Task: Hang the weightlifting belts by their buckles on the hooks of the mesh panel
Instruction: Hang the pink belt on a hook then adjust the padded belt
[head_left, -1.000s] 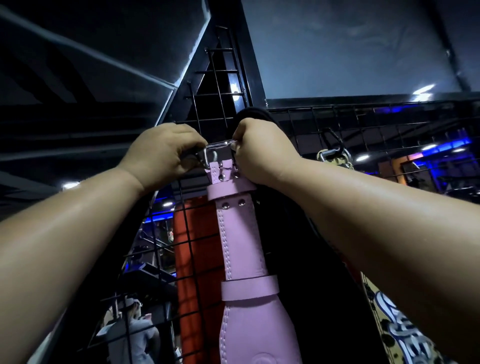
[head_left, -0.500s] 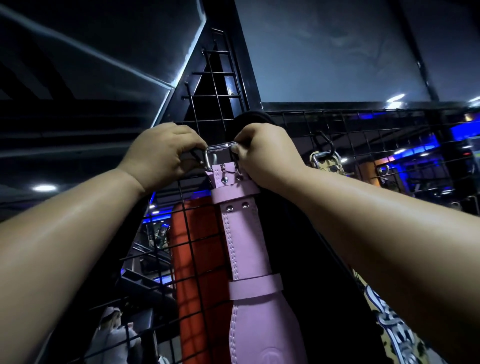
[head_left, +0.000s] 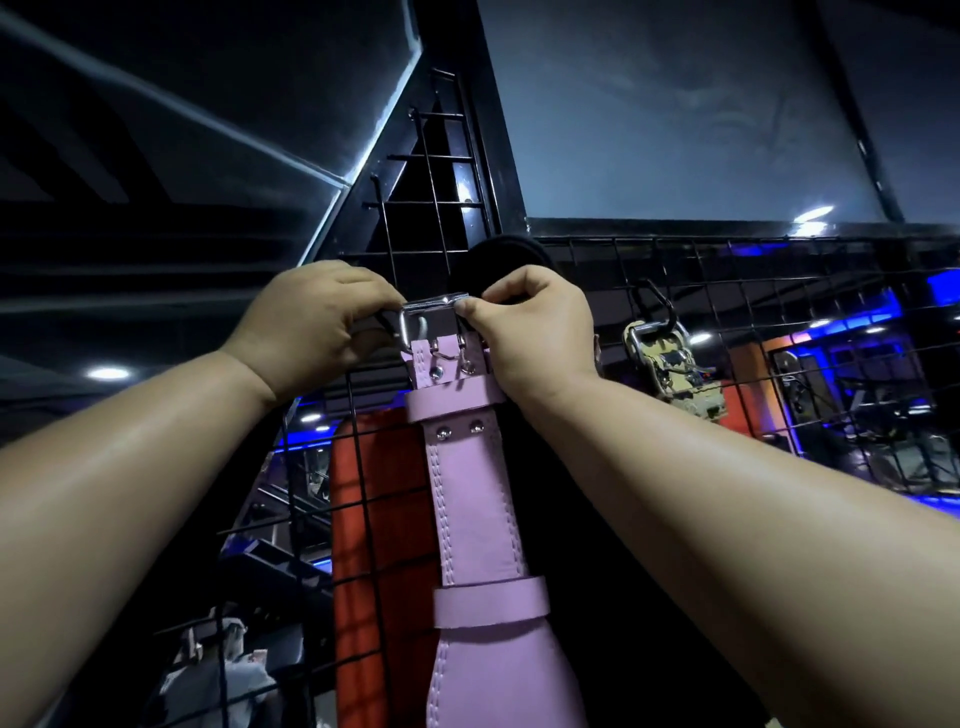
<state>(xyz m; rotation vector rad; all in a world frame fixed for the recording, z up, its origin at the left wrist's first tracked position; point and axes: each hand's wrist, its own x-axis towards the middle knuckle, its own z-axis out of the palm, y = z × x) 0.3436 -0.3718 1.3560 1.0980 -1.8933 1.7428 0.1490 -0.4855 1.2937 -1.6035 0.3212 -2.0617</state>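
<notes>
Both hands (head_left: 322, 317) still pinch the pink belt's buckle (head_left: 431, 318), now raised slightly.

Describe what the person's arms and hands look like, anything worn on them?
Both forearms are bare as far as the frame shows: no sleeves, gloves, watch or bands. The left hand and right hand show no rings or markings, though the fingers are partly hidden. The arms look slightly glossy under the dim lighting.
</notes>
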